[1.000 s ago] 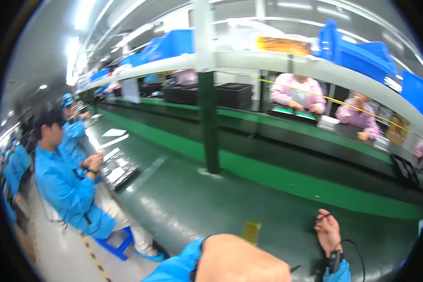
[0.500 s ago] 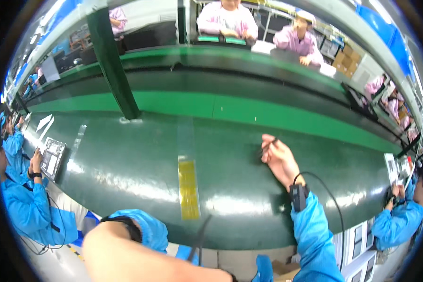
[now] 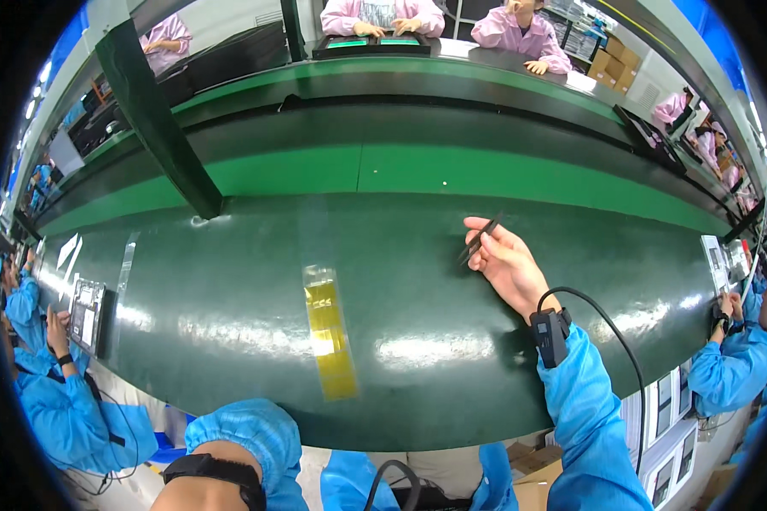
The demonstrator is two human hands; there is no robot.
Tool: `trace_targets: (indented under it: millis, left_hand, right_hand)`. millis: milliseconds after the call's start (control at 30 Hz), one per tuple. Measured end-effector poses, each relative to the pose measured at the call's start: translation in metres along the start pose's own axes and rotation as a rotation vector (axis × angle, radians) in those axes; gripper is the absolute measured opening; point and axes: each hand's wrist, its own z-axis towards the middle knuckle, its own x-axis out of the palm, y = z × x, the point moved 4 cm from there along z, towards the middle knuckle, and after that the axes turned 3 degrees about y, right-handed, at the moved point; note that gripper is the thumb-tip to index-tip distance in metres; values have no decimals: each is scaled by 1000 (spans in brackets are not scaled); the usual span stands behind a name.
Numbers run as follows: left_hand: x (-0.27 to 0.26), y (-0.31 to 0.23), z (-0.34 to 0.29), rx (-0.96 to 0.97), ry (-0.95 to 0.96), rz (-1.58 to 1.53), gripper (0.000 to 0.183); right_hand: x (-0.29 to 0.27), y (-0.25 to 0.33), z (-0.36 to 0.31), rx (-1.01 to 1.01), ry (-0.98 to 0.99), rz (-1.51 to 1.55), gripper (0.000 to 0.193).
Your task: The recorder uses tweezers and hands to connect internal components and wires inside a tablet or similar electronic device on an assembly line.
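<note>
One pair of black tweezers [image 3: 481, 241] rests in the loosely curled right hand [image 3: 513, 271], at three o'clock over the tabletop [image 3: 230, 281]; likely light, stiff and fine-tipped, it is best pinched mid-shank. The left hand [image 3: 198, 499] is cut off, its grip untellable. Amber film strip [image 3: 330, 339] lies at eight o'clock from the tweezers; a cable [image 3: 625, 347] looping at four could snag.

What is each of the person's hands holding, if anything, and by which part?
The right hand holds a slim black tool, apparently tweezers, around its middle. The left hand is cut off below, so its hold cannot be told.
</note>
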Motion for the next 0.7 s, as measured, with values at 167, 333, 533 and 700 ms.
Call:
trace_targets:
  millis: [167, 333, 533, 700]
  left_hand:
    - [5, 7, -1, -7, -28, -45, 21]
    - [8, 8, -3, -21, -47, -67, 21]
    - [8, 14, -5, -17, -83, -96, 21]
    - [10, 16, -7, -44, -99, -98, 21]
  right_hand:
    - [0, 3, -1, -35, -8, -67, 39]
    - [-3, 4, 2, -25, 4, -105, 41]
    - [-5, 4, 2, -62, -14, -74, 32]
    - [-3, 1, 3, -34, -6, -69, 28]
